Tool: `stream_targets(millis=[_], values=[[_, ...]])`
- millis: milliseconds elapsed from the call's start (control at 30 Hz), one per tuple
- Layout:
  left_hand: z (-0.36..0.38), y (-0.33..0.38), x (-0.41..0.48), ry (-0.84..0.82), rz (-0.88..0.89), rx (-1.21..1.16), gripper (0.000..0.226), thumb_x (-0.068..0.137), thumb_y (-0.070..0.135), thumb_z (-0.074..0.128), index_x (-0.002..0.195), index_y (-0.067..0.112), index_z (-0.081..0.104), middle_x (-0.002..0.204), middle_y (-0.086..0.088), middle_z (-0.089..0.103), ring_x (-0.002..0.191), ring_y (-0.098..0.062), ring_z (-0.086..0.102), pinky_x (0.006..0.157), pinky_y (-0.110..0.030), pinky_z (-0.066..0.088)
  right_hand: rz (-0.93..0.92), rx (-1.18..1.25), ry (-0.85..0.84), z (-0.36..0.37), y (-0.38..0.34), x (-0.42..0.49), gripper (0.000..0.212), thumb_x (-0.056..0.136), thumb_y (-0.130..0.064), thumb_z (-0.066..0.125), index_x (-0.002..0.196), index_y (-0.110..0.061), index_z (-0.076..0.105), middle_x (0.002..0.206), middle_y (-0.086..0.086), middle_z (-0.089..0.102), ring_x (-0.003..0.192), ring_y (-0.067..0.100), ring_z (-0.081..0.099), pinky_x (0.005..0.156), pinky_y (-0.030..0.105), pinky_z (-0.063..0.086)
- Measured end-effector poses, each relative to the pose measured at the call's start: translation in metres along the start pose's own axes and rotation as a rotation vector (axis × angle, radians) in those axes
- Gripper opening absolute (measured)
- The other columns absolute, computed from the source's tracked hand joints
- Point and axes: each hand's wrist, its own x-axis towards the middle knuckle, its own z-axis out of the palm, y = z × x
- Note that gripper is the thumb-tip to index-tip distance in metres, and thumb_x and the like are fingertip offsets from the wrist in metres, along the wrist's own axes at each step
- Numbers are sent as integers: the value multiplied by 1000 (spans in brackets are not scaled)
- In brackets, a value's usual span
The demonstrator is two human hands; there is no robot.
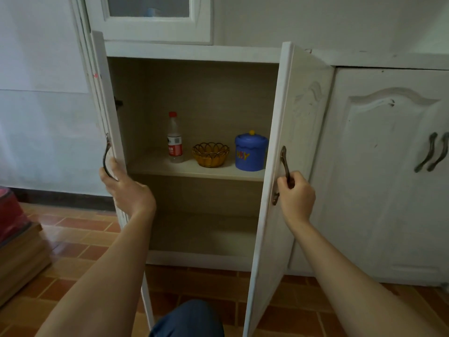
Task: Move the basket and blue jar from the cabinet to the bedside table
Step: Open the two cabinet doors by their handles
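Observation:
The white cabinet [192,51] stands with both doors swung open. On its middle shelf [194,170] sit a small golden wire basket [210,154] and, to its right, a blue lidded jar [250,152] with a yellow knob. My left hand [126,188] hooks its fingers round the left door handle [106,154]. My right hand [295,193] is closed on the right door handle [284,166]. Both hands are apart from the basket and the jar.
A clear plastic bottle [175,138] with a red cap and label stands left of the basket. The lower shelf is dark. A closed cabinet door [388,166] is at the right. A wooden piece with red fabric [14,234] stands on the tiled floor at the left.

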Motion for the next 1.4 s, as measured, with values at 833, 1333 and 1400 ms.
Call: stream_targets(millis=[833,1333,1400], values=[[17,-19,-20,-210,518,522,57,72,-6,62,127,4,46,153,-19,7,140,-25,-14,108,-31,-25,-43,34,7,6,5,0,18,89,-13,54,70,-12,53,61,6,55,55,18,52,51,23,40],[71,90,-115,-754,682,-251,42,93,20,47,131,35,43,137,5,47,134,-10,27,115,-45,4,-67,18,13,-10,15,1,14,88,-14,55,75,-12,57,64,3,58,59,18,56,56,33,50],[75,97,-124,-860,678,-323,38,95,20,44,129,35,45,136,5,49,132,-10,29,114,-45,6,-78,16,24,-16,18,1,14,88,-14,55,75,-11,57,64,1,56,58,17,55,55,31,48]])
